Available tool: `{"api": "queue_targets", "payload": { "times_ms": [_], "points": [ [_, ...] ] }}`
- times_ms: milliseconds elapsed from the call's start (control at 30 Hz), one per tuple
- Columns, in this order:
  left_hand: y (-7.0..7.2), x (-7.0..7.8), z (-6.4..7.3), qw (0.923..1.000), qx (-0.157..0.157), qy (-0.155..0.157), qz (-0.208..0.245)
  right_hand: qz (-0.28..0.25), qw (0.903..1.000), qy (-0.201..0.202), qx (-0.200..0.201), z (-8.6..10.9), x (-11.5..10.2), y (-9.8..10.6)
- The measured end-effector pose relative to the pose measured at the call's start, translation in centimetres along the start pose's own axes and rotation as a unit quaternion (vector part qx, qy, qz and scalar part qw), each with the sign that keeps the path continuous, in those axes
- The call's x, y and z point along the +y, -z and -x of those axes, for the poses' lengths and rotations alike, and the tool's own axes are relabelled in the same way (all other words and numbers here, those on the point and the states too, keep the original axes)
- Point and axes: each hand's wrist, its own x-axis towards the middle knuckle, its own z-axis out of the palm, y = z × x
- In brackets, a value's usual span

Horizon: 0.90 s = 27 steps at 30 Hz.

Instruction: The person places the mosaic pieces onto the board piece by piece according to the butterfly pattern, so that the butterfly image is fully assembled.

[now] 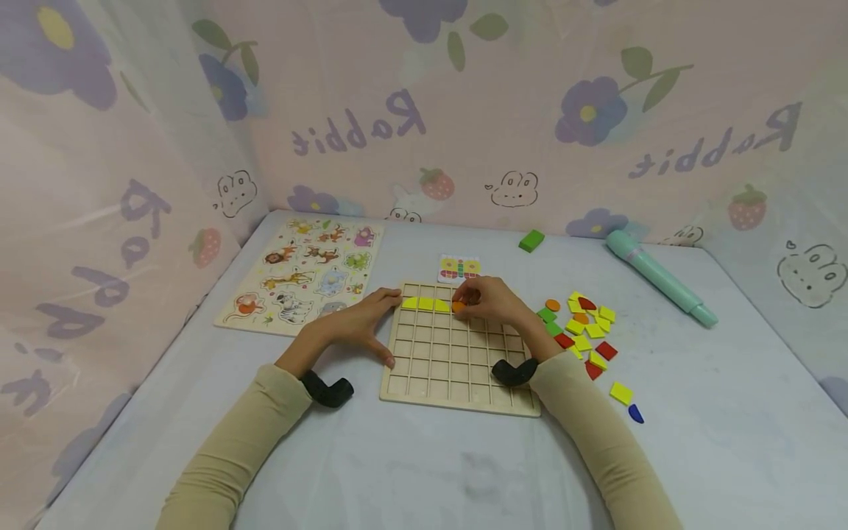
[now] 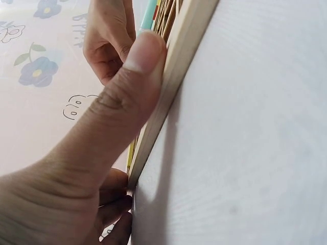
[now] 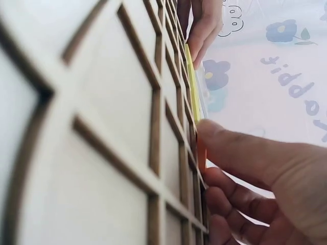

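A square wooden grid board (image 1: 430,372) lies on the white table. Along its left edge my left hand (image 1: 354,324) is spread, thumb touching the lower side and fingertips at the upper corner. The thumb (image 2: 133,81) presses against the board's rim in the left wrist view. Between thumb and fingers my right hand (image 1: 489,300) pinches a small orange piece (image 1: 458,307) at an upper cell. In the right wrist view, the orange piece (image 3: 202,150) shows on edge at the grid. Just left of it, yellow pieces (image 1: 426,304) sit in a row of cells.
A pattern card (image 1: 459,268) lies behind the board. Loose red, yellow, green and orange pieces (image 1: 583,325) are scattered at the right, with a blue piece (image 1: 636,414) nearer. An animal puzzle (image 1: 305,272), a green block (image 1: 531,241) and a mint-coloured tube (image 1: 662,280) are farther out.
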Motion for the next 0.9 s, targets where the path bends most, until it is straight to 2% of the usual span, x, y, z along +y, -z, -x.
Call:
{"api": "queue_targets", "payload": {
  "times_ms": [267, 500, 600, 767, 900],
  "points": [
    [0.0, 0.0, -0.1, 1.0, -0.001, 0.002, 0.001, 0.012, 0.9997, -0.004, 0.021, 0.1, 0.3, -0.1],
    [0.0, 0.0, -0.1, 1.0, -0.003, 0.003, 0.001, 0.029, 0.9988, 0.012, 0.038, 0.5, 0.8, 0.3],
    [-0.1, 0.0, -0.1, 1.0, -0.002, 0.003, 0.001, 0.036, 0.9976, 0.008, 0.059, 1.5, 1.4, 1.4],
    [0.0, 0.1, 0.0, 1.0, 0.0, 0.005, -0.002, 0.063, 0.993, -0.012, 0.099, 3.9, 3.7, 4.0],
    [0.0, 0.1, 0.0, 1.0, 0.001, 0.004, -0.001, 0.08, 0.9877, -0.064, 0.118, 6.3, 5.6, 6.1]
  ]
}}
